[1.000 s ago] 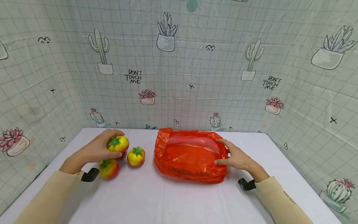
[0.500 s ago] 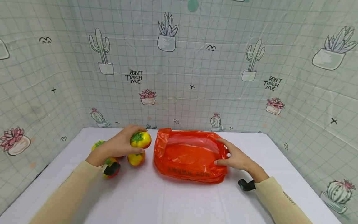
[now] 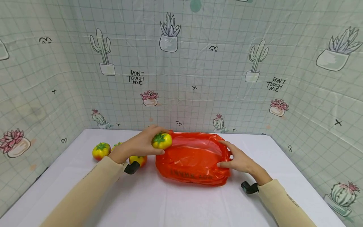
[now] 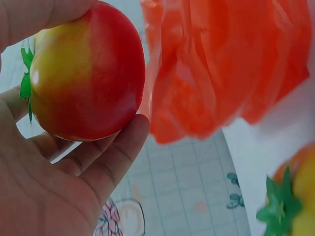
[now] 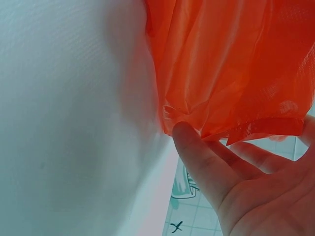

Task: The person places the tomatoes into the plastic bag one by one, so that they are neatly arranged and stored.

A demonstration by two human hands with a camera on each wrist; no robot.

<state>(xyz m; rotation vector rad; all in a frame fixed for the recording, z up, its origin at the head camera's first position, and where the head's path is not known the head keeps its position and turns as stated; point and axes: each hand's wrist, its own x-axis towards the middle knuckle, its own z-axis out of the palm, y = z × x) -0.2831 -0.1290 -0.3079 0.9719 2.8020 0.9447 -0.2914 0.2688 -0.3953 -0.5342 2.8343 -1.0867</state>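
the white worktop (image 3: 181, 205) ends at a back edge just behind the red bag (image 3: 193, 157), with printed cloth (image 3: 232, 66) rising past it and beside the left and right edges. a broad run of white surface spreads from the bag toward the near side, and the right forearm crosses the stretch between the bag and the right edge.

the bag lies right of the worktop's middle, crumpled, its long side roughly along the back edge; what is in it cannot be told. the right hand (image 3: 239, 159) is part-open at the bag's right end, pinching the plastic between thumb and fingers.

the left hand (image 3: 140, 145) curls round the held fruit (image 3: 162, 141), red and yellow with green leaves, at the bag's left end; whether fruit and plastic touch is unclear. toward the back-left corner sits the leftmost fruit (image 3: 101, 151); the left hand and wrist partly cover the middle fruit (image 3: 116, 146) and the nearer fruit (image 3: 138, 160).
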